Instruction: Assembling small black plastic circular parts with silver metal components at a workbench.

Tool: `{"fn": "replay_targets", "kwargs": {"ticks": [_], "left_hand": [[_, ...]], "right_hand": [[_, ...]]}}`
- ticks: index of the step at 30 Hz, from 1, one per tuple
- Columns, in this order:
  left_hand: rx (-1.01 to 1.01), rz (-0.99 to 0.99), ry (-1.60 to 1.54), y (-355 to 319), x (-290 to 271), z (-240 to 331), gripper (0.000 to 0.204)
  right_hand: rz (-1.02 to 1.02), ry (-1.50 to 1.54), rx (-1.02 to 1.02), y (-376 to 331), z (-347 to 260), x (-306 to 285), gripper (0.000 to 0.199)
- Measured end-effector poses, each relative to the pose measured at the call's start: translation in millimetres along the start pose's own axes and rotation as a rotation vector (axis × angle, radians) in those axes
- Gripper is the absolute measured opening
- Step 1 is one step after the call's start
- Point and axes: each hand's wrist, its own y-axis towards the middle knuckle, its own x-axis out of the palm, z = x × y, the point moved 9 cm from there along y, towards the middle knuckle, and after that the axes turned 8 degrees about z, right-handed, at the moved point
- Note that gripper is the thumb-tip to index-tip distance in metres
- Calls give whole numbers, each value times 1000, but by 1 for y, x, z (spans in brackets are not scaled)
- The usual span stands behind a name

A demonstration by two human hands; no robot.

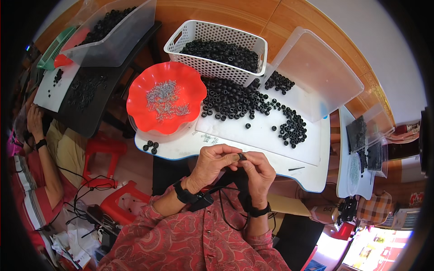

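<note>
In front of my chest, just past the table's near edge, my left hand [214,163] and my right hand [257,174] meet fingertip to fingertip. Both are closed in a pinch on one small black part [242,156], mostly covered by the fingers. It resembles the black ring-shaped parts [228,97] heaped on the white board [253,135]. A smaller group of these black rings [293,128] lies to the right. Left of the heap, a red wavy-rimmed bowl [135,101] holds many tiny silvery pieces [165,97], too small to name.
A white perforated basket [212,68] of black rings stands behind the heap. To its right, a clear plastic bin [316,72] leans on its side. A thin black stick [296,169] lies near the front edge. At left, another person's hand [34,119] rests by a dark table [97,97].
</note>
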Motion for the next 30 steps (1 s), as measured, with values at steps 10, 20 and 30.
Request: {"fn": "replay_targets", "kwargs": {"ticks": [10,20,30], "left_hand": [[-9,-81,66,-4,9,10,16],[33,-86,162,-5,8,13,13],[-81,-60,-63,-5,2,4,18]], "right_hand": [[-98,335,255,3,23,1,13],[-130,366,361,2,21,5,11],[-28,-178,-117,3,-24,11,13]]}}
